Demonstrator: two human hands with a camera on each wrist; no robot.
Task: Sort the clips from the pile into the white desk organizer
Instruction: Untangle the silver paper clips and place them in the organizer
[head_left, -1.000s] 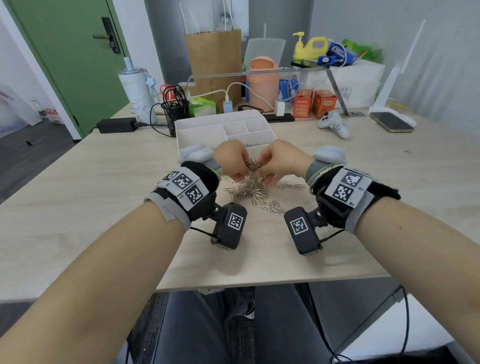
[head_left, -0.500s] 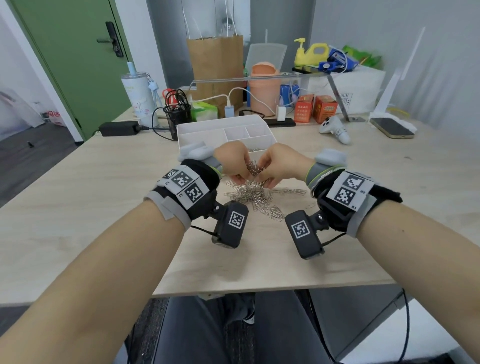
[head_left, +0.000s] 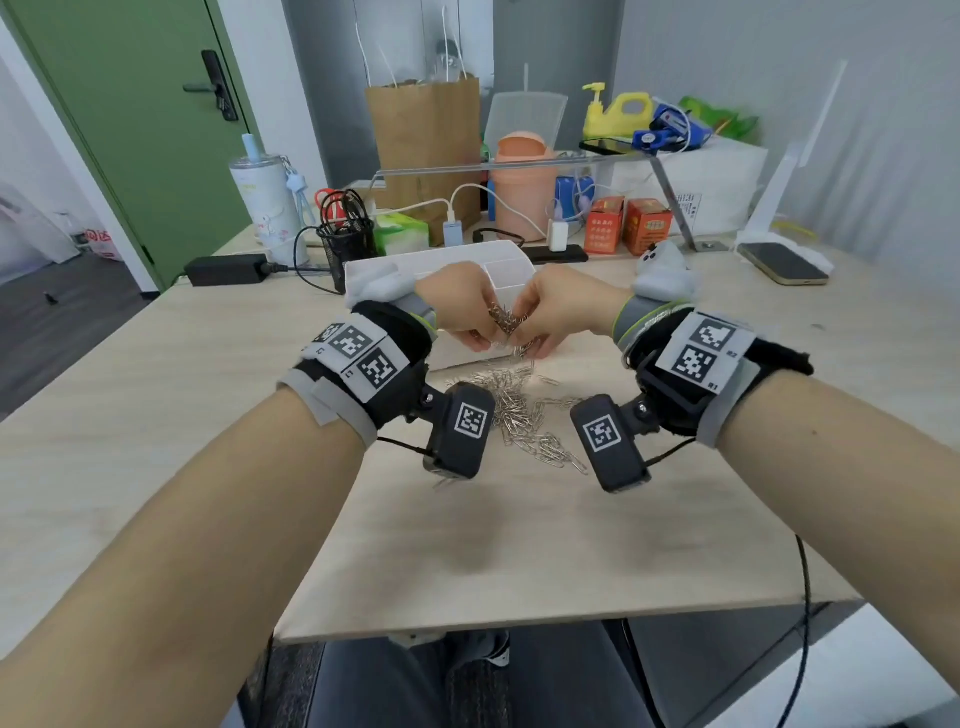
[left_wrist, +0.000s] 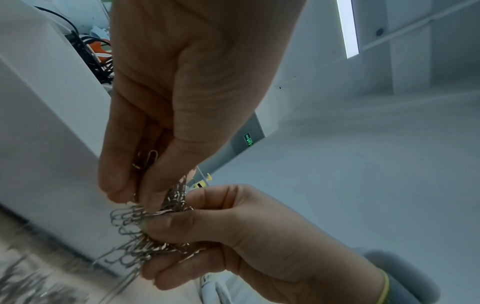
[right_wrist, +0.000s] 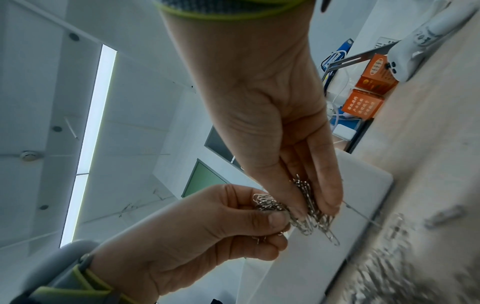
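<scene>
Bright overhead light — blurred edges.

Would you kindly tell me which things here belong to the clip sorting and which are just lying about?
Job: left hand, right hand, held clips, pile, organizer.

Lying about: phone, orange boxes, paper bag, tumbler.

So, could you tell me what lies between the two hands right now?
A tangled bunch of paper clips, pinched by the left hand and right hand. Both wrist views show the clips bridging the fingertips.
</scene>
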